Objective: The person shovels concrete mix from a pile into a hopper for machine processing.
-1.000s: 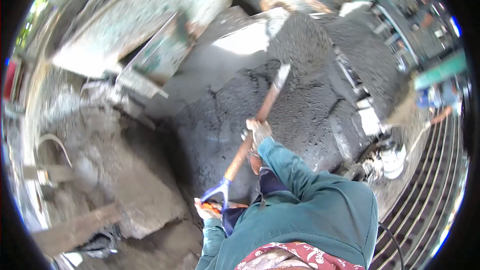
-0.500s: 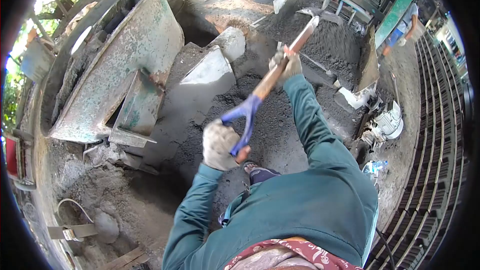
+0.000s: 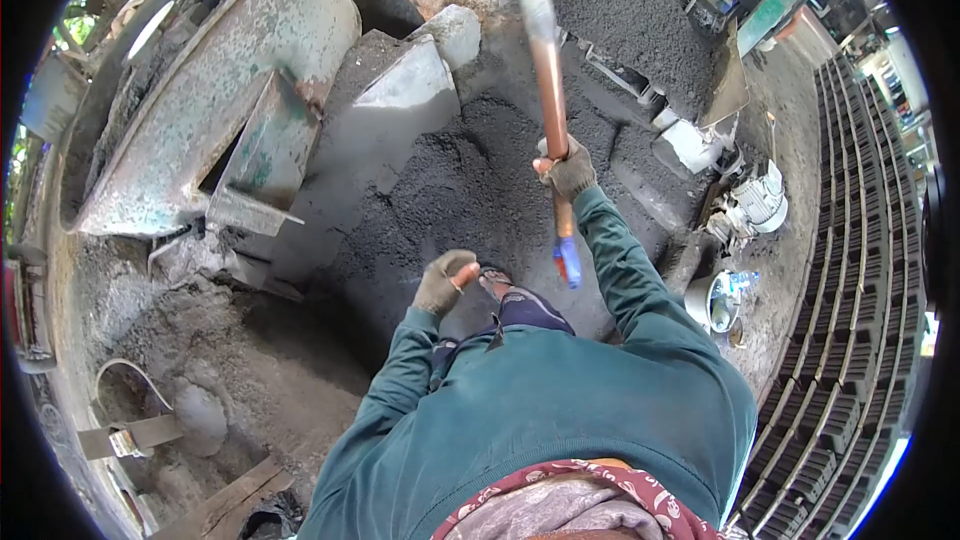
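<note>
In a dusty work yard, seen from the worker's own head, we find at far left a worn green mixer drum (image 3: 230, 50) lying tilted on the ground. Its chute (image 3: 262, 155) opens toward a pale slab (image 3: 410, 100) and a heap of dark mix (image 3: 470, 190) that spreads across the middle of the floor. At the heap's near edge the gloved left hand (image 3: 445, 282) hangs empty, fingers loosely curled, close to the person's foot and clear of any tool. Half a second ago that hand was clamped on the blue D-grip (image 3: 567, 260); it has since let go. Further right, the gloved right hand (image 3: 568, 172) is wrapped tight around the wooden shaft of the shovel (image 3: 548, 70). The shovel now stands almost upright over the mix, with its grip end down beside the teal sleeve. Its blade is lifted to the top edge of the view, where it blurs, and we cannot tell whether it carries anything. A second ago the blade lay low on the heap; then it swung up toward the right with both hands on the tool. We judge the scooping stroke over, with the shovel carried one-handed between strokes. Right again, a second mound (image 3: 640, 25) of the same mix sits against a frame, with a pale motor (image 3: 760, 202) and a bucket (image 3: 712, 300) below it. Rows of moulded blocks (image 3: 860, 290) fill the far right.
</note>
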{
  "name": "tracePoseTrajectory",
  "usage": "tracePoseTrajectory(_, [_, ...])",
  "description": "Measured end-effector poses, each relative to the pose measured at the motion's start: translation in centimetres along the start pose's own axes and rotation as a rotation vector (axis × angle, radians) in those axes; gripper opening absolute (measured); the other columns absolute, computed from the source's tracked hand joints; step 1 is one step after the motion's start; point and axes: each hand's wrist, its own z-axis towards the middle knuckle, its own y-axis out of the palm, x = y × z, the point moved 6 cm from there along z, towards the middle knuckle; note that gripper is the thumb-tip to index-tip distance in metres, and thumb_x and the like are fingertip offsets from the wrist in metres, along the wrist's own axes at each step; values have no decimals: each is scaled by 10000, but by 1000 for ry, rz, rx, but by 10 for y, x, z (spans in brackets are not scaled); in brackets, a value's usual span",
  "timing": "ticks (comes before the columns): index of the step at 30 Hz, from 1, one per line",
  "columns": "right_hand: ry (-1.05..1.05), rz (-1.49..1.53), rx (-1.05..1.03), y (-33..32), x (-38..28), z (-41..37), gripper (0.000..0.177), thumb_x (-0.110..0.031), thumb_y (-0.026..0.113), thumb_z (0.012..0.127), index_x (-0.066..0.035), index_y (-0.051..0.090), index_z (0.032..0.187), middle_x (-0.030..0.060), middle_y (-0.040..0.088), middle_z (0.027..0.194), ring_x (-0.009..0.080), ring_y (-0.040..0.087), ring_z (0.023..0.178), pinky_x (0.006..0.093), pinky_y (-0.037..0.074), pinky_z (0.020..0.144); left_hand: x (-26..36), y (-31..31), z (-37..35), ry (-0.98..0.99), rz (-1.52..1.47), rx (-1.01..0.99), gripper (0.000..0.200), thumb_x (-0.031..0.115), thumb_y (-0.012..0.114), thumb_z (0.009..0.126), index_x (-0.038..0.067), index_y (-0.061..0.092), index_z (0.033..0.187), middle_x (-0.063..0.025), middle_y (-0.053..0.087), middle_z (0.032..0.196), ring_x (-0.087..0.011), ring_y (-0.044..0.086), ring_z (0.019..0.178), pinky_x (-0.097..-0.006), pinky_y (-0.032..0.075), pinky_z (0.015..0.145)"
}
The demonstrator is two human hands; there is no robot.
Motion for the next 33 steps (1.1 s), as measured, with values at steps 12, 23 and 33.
tracePoseTrajectory(12, [30, -675, -485, 19, 33, -172, 317, -195, 749, 722, -109, 648, 1010, 116, 667, 808, 253, 650, 774, 372, 505, 714, -25, 45, 49, -127, -1102, 141, 155, 119, 674, 832, 34, 606, 942, -115, 636, 813, -304, 636, 778, -496, 526, 865])
tracePoseTrajectory(23, [268, -1386, -135, -234, -23, -223, 274, -326, 753, 722, -88, 682, 838, 129, 683, 794, 275, 684, 755, 396, 531, 708, -152, 142, 205, -811, -1165, 435, 144, 132, 566, 835, 111, 472, 729, -46, 454, 568, -253, 510, 537, -517, 510, 753])
tracePoseTrajectory(33, [601, 683, 1104, -225, 121, -291, 113, -36, 668, 770, -10, 576, 831, 74, 537, 622, 220, 551, 474, 356, 511, 468, -111, 272, 406, -772, -761, 25, 268, 245, 676, 865, 115, 483, 733, -54, 501, 638, -248, 520, 569, -514, 516, 747])
